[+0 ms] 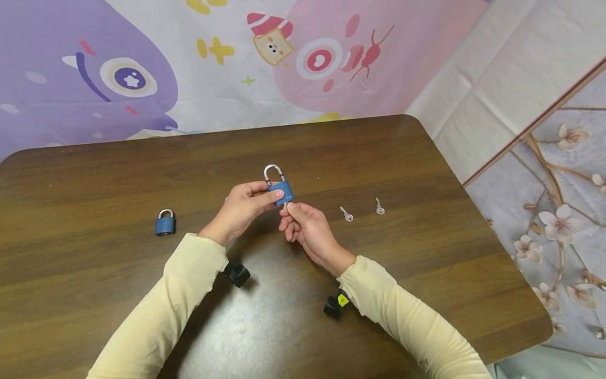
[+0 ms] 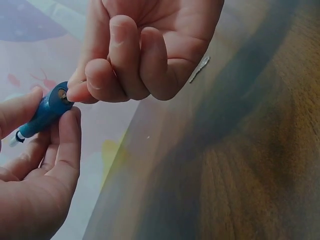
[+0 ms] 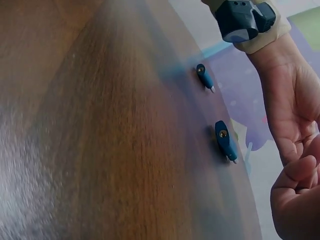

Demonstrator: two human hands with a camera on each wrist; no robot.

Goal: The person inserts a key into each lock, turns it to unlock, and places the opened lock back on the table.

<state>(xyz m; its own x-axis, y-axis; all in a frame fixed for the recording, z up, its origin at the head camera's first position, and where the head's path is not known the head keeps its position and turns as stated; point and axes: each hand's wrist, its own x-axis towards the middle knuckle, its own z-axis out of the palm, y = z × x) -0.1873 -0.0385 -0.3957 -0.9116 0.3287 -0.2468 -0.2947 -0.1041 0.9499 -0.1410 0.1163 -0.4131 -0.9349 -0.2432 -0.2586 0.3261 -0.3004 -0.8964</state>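
In the head view, my left hand [image 1: 239, 208] holds a blue padlock [image 1: 282, 190] between thumb and fingers, its silver shackle pointing up and away. Dark notches show on both shackle legs. My right hand [image 1: 310, 231] pinches a small key [image 1: 285, 207] at the padlock's keyhole end; fingers cover most of it. The left wrist view shows the round keyway end of this padlock [image 2: 47, 111] against the right fingertips. A second blue padlock [image 1: 165, 223] stands at the left. A third padlock [image 3: 226, 142] appears in the right wrist view, almost hidden behind the left hand from the head.
Two loose silver keys, a nearer key [image 1: 347, 214] and a farther key [image 1: 380, 207], lie right of the hands on the brown wooden table [image 1: 426, 252]. A cartoon-print cloth [image 1: 213, 100] hangs behind the far edge. Black wrist cameras sit under both cuffs.
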